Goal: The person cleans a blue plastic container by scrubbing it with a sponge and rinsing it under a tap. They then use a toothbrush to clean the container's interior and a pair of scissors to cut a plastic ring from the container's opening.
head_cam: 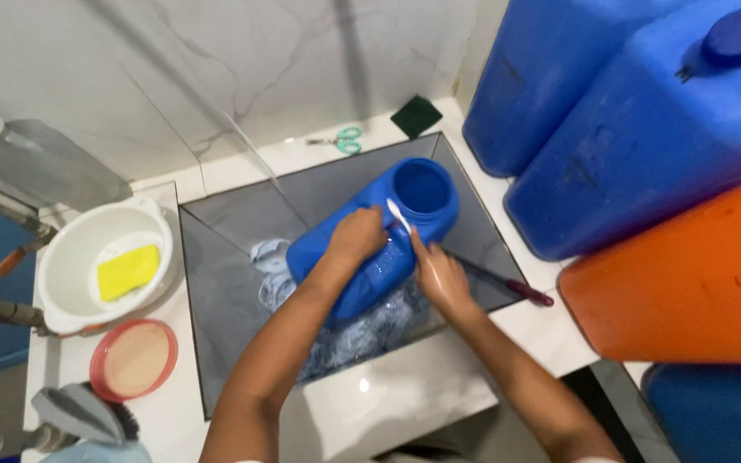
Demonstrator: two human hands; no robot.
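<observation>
Two hands on blue jug [379, 244], left hand [355, 237] gripping it, right hand [439, 276] clutching white brush [399, 216], bristles hidden

A home washing corner, kitchen or utility by the look of it; a dark sunken sink [233, 231] set in white marble-like tile; a white basin [70, 266] with a yellow sponge [129, 272]; big blue water drums [636, 137] stacked alongside.

Blue jar [388, 249]: plastic, smooth, wet sheen. Sink [233, 223]: dark, glossy, smooth. Desk [405, 394]: white, polished, reflective. Bowl [70, 266]: white plastic, glossy. Sponge [128, 271]: yellow, matt, porous. Drums [645, 137]: blue plastic, semi-matt, scuffed.
</observation>
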